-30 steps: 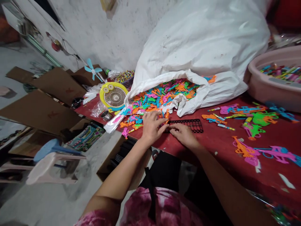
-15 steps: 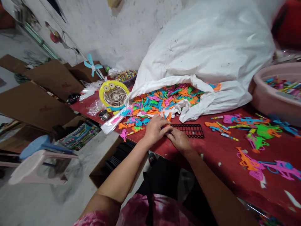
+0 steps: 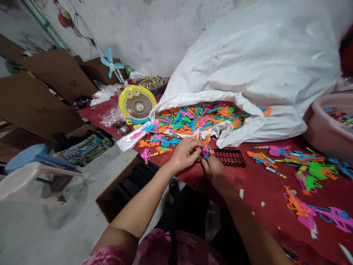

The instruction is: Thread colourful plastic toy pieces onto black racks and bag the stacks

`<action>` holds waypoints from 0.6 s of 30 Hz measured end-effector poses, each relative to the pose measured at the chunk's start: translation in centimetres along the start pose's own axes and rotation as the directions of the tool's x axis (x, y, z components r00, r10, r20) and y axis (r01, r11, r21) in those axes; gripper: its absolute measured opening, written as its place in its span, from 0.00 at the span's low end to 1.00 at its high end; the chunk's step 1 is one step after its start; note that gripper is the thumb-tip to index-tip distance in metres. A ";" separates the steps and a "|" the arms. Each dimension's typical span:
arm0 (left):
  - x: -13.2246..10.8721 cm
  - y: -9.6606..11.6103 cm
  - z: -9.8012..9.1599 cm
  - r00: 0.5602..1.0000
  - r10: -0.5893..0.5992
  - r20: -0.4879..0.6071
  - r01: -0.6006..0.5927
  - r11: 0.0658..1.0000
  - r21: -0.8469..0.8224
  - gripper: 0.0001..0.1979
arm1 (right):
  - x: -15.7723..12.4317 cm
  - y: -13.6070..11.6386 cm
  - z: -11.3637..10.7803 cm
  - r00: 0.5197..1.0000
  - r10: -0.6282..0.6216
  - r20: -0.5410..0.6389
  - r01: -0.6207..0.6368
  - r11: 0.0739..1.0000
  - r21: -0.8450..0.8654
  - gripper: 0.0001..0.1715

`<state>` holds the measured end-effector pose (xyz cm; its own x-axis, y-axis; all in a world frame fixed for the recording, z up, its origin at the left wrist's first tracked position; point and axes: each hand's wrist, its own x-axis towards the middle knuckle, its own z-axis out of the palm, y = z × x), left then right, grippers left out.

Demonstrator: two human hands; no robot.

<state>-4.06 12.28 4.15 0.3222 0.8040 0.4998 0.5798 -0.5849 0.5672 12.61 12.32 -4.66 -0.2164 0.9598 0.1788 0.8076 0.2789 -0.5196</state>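
Observation:
My left hand point(image 3: 185, 154) is closed, its curled fingers at the left end of a black plastic grid point(image 3: 230, 157) on the red table. My right hand point(image 3: 215, 170) pinches at the same end, against purple, blue and orange plastic toy pieces point(image 3: 206, 151) between the hands. The fingers partly hide these pieces and the grid's left end. Just behind, many bright toy pieces point(image 3: 190, 117) spill from the mouth of a big white sack point(image 3: 248, 70). Several loose pieces point(image 3: 162, 141) lie left of my left hand.
A yellow fan point(image 3: 138, 104) and metal cup point(image 3: 121, 127) stand at left. Loose toys point(image 3: 317, 169) and a pink tub point(image 3: 328, 121) are at right. Below the table edge sits a carton of black grids point(image 3: 132, 187); stools point(image 3: 38, 176) stand on the floor.
Purple, blue and orange toy pieces now show between my hands at the grid's left end. My fingers have moved slightly apart, and the view has shifted.

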 end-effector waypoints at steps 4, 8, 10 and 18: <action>0.2 -0.1 -0.3 1.000 0.014 0.019 -0.015 1.000 0.022 0.09 | -0.6 0.0 0.1 0.994 -0.052 -0.097 0.061 0.994 0.094 0.16; 0.1 -0.2 -0.2 1.000 0.013 0.009 -0.013 0.999 0.040 0.10 | -0.8 -0.1 -0.2 0.988 -0.093 -0.120 0.117 0.972 0.204 0.17; 0.1 -0.2 -0.2 1.000 0.017 0.001 -0.017 0.999 0.049 0.11 | -0.9 -0.1 -0.3 0.988 -0.097 -0.117 0.121 0.968 0.218 0.17; 0.6 0.6 -0.2 0.997 0.014 0.073 -0.033 0.964 0.264 0.17 | -0.9 0.0 0.1 0.988 -0.074 -0.137 0.098 0.980 0.174 0.18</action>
<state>-3.62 12.39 4.94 0.3837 0.8015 0.4586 0.7462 -0.5617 0.3574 12.74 11.41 -4.90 -0.1989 0.9230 0.3295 0.6750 0.3728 -0.6367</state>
